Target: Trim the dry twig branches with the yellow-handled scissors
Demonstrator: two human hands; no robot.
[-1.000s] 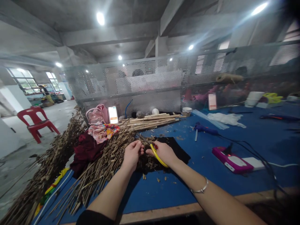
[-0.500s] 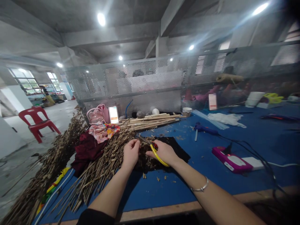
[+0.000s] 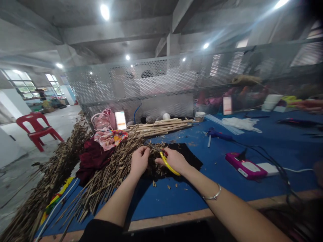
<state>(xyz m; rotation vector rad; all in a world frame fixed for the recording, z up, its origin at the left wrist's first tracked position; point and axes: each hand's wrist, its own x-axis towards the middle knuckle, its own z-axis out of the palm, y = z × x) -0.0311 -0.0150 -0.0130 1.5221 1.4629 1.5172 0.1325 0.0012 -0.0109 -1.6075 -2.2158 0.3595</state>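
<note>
My right hand (image 3: 175,161) grips a pair of scissors (image 3: 168,164) with yellow handles. Their blades point up and left, towards the tips of my left hand. My left hand (image 3: 139,162) is closed in a pinch beside a heap of dried brown stems (image 3: 113,169); whatever is between its fingers is too small to make out. Under and behind both hands lies a black cloth (image 3: 188,156) strewn with dry leaf bits. Some crumbs have dropped onto the blue tabletop (image 3: 161,205) in front of it.
Bundled pale sticks (image 3: 161,127) lie behind the hands. To the right are a blue glue gun (image 3: 219,134), a magenta power strip (image 3: 244,166) with cables, and white gloves (image 3: 241,124). A perforated metal screen (image 3: 156,84) stands behind; a red chair (image 3: 39,129) is left.
The view has shifted slightly, moving the scene a little up and left. Both hands keep nearly the same pose. Something like another person's hand now shows at the far right.
</note>
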